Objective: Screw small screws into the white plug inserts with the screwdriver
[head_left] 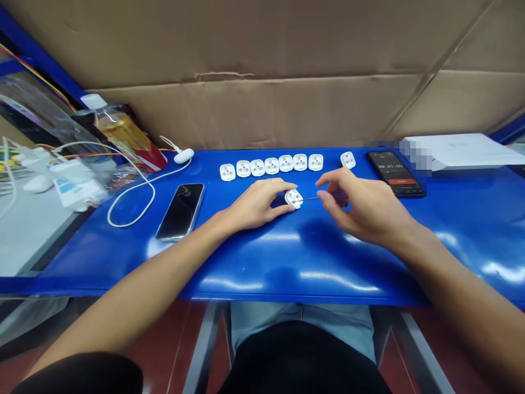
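My left hand [260, 202] pinches a small white plug [292, 194] between thumb and fingers, just above the blue table. Small metal parts show in the plug's open face. My right hand [365, 208] grips a thin screwdriver [310, 198], whose shaft points left and whose tip meets the plug. Its handle is mostly hidden by the fingers. Behind the hands lies a row of several similar white plugs [271, 165], open faces up. One more white piece [348, 160] rests apart, beyond my right hand.
A dark phone [181, 212] lies by my left forearm; another phone [396, 174] with a running timer sits right of my right hand. White cable [153, 191], a tilted bottle [123, 131] and adapters crowd the left. A white box [463, 150] stands back right, before a cardboard wall [262, 109].
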A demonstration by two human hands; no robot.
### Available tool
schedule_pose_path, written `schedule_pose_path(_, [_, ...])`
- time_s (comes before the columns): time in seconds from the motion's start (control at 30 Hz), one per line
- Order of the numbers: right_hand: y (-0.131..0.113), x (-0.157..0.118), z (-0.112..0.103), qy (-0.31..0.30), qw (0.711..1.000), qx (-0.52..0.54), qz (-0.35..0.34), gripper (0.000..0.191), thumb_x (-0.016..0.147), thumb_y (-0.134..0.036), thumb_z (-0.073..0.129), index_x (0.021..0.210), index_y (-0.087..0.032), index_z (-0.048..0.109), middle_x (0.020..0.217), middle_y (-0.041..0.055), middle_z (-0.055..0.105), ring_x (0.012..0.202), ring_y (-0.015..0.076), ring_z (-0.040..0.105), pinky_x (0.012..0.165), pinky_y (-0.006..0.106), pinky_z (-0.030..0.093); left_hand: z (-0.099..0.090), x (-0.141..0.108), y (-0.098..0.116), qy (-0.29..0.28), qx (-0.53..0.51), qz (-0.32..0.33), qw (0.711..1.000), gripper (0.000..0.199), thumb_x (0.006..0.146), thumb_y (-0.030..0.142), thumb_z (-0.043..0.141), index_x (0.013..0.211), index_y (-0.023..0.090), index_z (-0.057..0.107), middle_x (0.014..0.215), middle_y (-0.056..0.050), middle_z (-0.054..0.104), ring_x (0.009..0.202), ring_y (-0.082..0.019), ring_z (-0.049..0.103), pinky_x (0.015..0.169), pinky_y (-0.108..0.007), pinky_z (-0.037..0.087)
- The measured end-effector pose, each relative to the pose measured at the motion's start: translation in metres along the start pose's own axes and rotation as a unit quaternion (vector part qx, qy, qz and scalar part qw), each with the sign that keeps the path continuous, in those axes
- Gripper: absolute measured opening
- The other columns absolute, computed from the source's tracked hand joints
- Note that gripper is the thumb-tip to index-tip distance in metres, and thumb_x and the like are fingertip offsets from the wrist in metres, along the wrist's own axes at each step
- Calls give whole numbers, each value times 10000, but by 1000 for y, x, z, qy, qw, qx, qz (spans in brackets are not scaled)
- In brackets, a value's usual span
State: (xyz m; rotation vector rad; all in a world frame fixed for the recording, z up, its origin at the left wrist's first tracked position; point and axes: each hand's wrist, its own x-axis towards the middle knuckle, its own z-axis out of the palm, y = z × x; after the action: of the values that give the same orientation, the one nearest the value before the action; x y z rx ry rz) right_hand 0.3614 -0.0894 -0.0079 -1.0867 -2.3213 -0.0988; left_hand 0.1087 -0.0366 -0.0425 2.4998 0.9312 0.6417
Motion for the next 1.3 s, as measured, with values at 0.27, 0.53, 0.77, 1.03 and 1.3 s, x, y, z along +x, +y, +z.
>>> schedule_pose_path(0.27, [-3, 1, -6, -24, 1000, 1, 2, 133, 1012, -329, 586, 1071, -214, 614, 928, 72, 758, 788, 245, 735, 704, 353, 541, 0, -1, 0, -3, 1, 0, 1000, 441, 989, 391, 727, 1368, 171, 687, 1082, -92, 763, 937, -222, 684, 882, -333, 512])
schedule_pose_path(0.53, [-2, 1, -5, -21, 999, 37, -10, 225, 945, -195, 553, 1167, -186, 591, 1080, 116, 735, 922, 272, 743, 790, 397, 575, 0, -1, 0, -4, 1, 4, 1000, 422, 986, 360, 733, 1366, 181, 693, 1105, -93, 762, 934, -218, 684, 888, -334, 510])
schedule_pose_path(0.77, [-3, 0, -4, -6, 1000, 6, 11, 97, 1026, -275, 535, 1068, -209, 593, 891, 59, 745, 747, 227, 731, 680, 345, 534, 0, -1, -1, -4, 6, 4, 1000, 439, 994, 384, 723, 1374, 168, 681, 1067, -91, 759, 964, -227, 693, 897, -331, 522])
schedule_pose_path(1.03, [-5, 0, -5, -14, 999, 2, 36, 171, 989, -307, 602, 1113, -191, 582, 919, 75, 746, 789, 263, 752, 659, 355, 530, 0, -1, -2, -1, 9, 3, 1000, 459, 986, 401, 728, 1370, 154, 682, 1057, -100, 759, 944, -230, 689, 887, -339, 525])
schedule_pose_path(1.3, [-4, 1, -6, -6, 998, 39, -44, 279, 960, -195, 548, 1235, -193, 598, 1133, 132, 734, 991, 291, 740, 850, 416, 577, -1, -1, -1, -8, 9, -5, 1000, 458, 997, 425, 703, 1378, 173, 675, 1010, -81, 747, 932, -230, 684, 886, -343, 523])
